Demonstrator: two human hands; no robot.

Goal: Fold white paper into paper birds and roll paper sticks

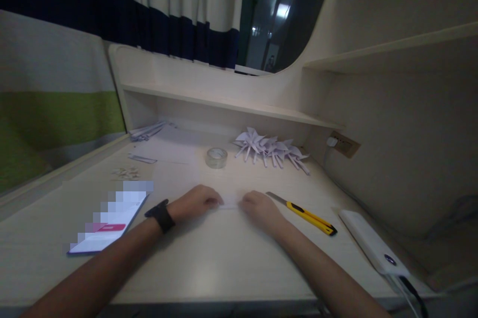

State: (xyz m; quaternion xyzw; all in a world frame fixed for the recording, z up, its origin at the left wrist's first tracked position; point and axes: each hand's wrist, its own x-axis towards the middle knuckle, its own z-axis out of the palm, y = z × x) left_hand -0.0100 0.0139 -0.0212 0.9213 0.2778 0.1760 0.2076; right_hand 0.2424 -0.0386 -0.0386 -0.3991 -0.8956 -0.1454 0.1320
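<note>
Near the middle of the desk [209,278], a narrow strip of white paper [229,205] spans the space between my two hands. My left hand [197,203], with a dark watch on the wrist, is closed on its left end. The right end is in my right hand [257,208], whose fingers are curled and slightly blurred. Whether the strip is folded or rolled I cannot tell. Just right of my right hand lies a yellow utility knife [311,218], its blade pointing toward the hand. A roll of clear tape [216,158] sits beyond both hands.
Several white paper pinwheels [267,146] lie in a row at the back. Paper sheets [168,143] and small pale pieces [126,173] are at the back left. A lit tablet or phone [112,223] lies left, and a white power strip [373,240] with cables lies right.
</note>
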